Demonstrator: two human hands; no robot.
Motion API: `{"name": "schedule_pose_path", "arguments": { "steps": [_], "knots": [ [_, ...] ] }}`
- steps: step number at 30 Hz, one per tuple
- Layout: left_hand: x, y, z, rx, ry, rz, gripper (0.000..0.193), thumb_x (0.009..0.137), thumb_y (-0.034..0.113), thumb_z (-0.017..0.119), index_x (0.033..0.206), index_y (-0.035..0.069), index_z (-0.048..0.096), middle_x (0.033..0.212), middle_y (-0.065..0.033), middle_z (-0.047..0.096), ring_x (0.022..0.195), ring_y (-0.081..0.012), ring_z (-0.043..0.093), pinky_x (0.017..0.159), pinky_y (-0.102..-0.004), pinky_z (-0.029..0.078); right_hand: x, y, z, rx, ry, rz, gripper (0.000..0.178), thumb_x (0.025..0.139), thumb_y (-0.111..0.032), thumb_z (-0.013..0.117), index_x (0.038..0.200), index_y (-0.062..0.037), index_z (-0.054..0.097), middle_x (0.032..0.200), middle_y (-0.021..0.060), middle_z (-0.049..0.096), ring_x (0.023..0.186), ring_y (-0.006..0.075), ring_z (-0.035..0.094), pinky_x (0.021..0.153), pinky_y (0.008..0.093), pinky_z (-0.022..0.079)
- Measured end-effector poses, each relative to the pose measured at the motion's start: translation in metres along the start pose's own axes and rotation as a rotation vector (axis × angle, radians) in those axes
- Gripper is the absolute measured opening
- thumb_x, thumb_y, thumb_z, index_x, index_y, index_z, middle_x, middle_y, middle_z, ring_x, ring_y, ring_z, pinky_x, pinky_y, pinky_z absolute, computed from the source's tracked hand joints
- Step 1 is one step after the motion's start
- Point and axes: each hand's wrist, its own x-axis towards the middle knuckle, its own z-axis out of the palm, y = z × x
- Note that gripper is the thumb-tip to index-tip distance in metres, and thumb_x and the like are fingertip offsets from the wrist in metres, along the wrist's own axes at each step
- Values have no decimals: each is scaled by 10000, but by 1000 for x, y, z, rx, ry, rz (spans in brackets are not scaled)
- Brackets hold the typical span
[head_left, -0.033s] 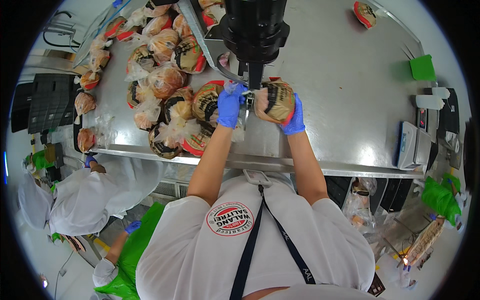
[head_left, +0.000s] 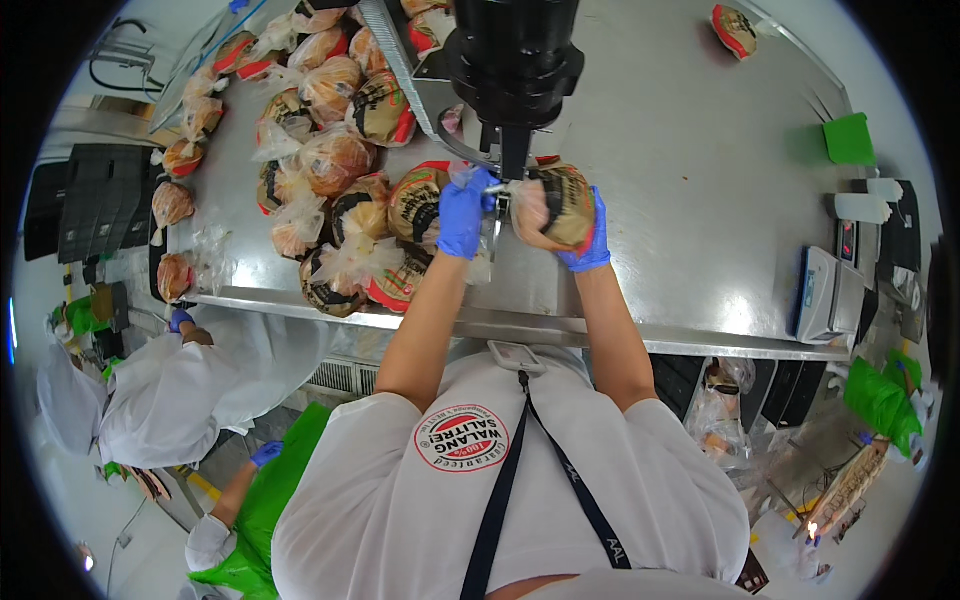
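Note:
My right hand [head_left: 592, 240], in a blue glove, cups the right side of a round ham [head_left: 560, 205] in a clear bag with a gold, black and red label. The bag's gathered neck points left, into the metal jaw of a black clipping machine [head_left: 512, 70] that stands over the table. On the other side of that jaw, my gloved left hand [head_left: 463, 215] has its fingers closed around the plastic end of the bag; its fingertips are partly hidden. Several more bagged hams [head_left: 338, 160] lie piled just left of my left hand.
The steel table [head_left: 690, 240] has a raised front edge. On its right stand a scale [head_left: 820, 290], white cups [head_left: 862, 207] and a green container [head_left: 848, 138]. One bagged ham [head_left: 734, 32] lies at the far right. A co-worker in white [head_left: 165, 400] stands at the left.
The bagged ham has turned slightly in my right hand, its label tipping to the right. The whole view has shifted by a small amount. Both hands keep their hold.

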Motion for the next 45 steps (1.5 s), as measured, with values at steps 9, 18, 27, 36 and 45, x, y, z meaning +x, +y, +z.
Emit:
{"name": "schedule_pose_path", "arguments": {
  "steps": [9,18,27,36,45],
  "knots": [
    [-110,123,-9,-161,-94,286,179,925,154,490,1007,12,561,865,-44,564,802,-125,544,753,-245,442,-52,-7,52,115,4,306,625,920,-514,346,1345,-55,352,1277,165,483,1118,278,522,964,419,416],
    [-77,202,-224,912,775,619,94,829,102,475,871,72,553,724,-14,541,643,-173,545,559,-294,434,-125,-138,-18,-246,327,-337,376,910,-319,487,1204,-85,494,1054,89,570,934,207,571,823,393,488],
    [-54,78,-325,2075,730,-126,227,856,174,530,1016,21,581,944,-74,596,870,-165,562,738,-321,469,-339,-197,-219,-832,1533,-1117,253,808,-164,637,1009,-29,563,871,49,546,743,140,525,668,285,459],
    [-102,49,-172,1708,762,407,282,863,179,535,1076,-6,552,1021,-101,584,946,-181,547,819,-330,454,-515,-221,-355,-982,2374,126,890,594,-555,740,1253,-46,428,1261,199,419,1191,391,345,1011,474,293],
    [-154,74,56,967,444,820,312,865,165,525,1111,-26,507,1058,-119,554,979,-204,524,873,-334,425,-548,-185,-452,-1115,1906,392,388,872,-344,417,1059,-58,602,1104,202,587,1031,371,553,895,474,412]
  ]
}}
